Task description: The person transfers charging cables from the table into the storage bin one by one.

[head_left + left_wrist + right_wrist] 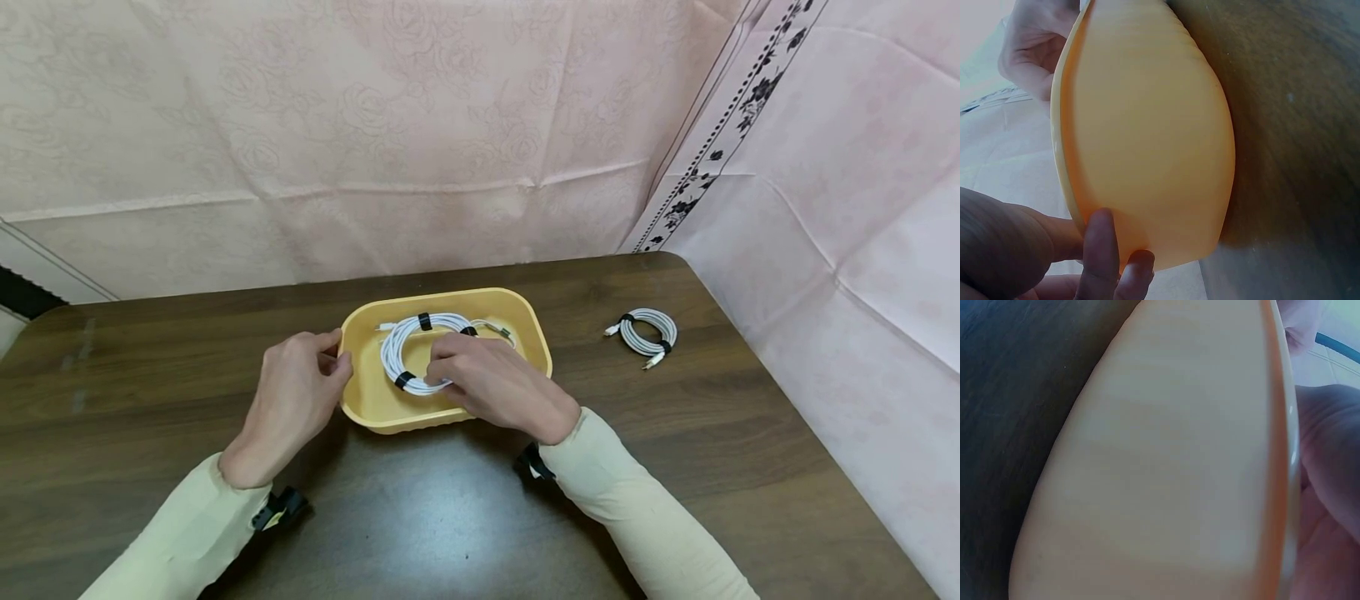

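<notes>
A yellow plastic basket (362, 392) stands on the table, with a coil of white cable (392, 354) inside it, tied with several black straps. My left hand (298, 387) pinches the basket's left rim; in the left wrist view its fingers (1102, 250) lie against the outer wall. Reaching over the near rim, my right hand (498, 379) grips the right part of the coil, and its fingertips are partly hidden from the head camera. In the right wrist view the basket wall (1166, 456) covers most of the work, with part of the right hand (1329, 462) behind the rim.
A smaller coil of white cable (651, 333) with black straps lies on the brown wooden table (720, 467), right of the basket. Pale floral cloth (360, 150) hangs behind the table's far edge and along its right side.
</notes>
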### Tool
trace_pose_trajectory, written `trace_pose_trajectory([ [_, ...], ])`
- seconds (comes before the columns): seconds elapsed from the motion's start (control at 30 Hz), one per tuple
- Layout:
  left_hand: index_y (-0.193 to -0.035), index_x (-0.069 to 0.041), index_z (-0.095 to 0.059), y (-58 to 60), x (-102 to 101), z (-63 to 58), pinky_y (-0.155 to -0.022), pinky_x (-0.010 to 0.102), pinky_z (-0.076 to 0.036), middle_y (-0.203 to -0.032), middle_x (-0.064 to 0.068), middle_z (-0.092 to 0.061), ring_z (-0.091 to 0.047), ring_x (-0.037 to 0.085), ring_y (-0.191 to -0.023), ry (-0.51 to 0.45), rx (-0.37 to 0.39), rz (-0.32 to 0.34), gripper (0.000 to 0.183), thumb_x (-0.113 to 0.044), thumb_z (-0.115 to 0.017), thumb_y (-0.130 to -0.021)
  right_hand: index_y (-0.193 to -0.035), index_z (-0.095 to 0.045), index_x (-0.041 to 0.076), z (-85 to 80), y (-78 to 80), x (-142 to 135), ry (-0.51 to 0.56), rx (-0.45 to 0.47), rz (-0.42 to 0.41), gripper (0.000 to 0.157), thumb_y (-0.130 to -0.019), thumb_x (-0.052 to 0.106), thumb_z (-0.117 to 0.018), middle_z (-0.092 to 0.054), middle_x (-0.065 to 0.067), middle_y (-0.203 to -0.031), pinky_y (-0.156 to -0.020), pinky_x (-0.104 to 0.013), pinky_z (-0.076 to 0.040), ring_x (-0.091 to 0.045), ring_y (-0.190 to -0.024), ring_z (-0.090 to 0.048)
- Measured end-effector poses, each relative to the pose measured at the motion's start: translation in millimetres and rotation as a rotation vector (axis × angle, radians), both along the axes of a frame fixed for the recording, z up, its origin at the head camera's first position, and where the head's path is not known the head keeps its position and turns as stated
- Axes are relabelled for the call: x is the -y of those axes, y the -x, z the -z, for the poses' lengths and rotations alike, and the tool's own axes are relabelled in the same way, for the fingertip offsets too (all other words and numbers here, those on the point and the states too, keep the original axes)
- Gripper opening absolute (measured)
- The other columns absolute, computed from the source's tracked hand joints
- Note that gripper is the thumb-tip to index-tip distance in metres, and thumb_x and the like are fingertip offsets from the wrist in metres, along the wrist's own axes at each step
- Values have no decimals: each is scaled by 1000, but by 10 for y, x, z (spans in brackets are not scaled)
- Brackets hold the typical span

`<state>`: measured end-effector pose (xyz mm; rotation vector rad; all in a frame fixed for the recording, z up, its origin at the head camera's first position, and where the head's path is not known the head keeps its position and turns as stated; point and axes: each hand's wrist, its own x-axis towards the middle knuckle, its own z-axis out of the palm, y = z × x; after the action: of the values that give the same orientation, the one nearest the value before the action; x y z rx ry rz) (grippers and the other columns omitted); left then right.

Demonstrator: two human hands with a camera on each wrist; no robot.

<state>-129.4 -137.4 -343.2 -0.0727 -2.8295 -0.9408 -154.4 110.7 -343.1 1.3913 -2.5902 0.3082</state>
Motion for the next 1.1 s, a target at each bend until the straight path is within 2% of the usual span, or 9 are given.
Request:
trace_pose_trajectory([
  [0.73,-131,10,-63,-6,-12,2,-51,23,-50,-101,23,-71,-66,25,-79,-5,20,-8,40,-11,-60,-97,-84,-69,22,-9,27,51,-57,48,3,21,-85,2,-72,-54,9,-85,-68,-23,-45,-4,-82,-50],
  [1.1,-131,10,-63,-5,-3,-3,-51,23,-49,-101,23,-72,-67,24,-78,-7,10,-5,40,-11,-61,-97,-91,-74,24,-28,49,79,-92,101,-3,17,-89,7,-75,-57,10,-90,-70,-23,-47,-4,-85,-52],
])
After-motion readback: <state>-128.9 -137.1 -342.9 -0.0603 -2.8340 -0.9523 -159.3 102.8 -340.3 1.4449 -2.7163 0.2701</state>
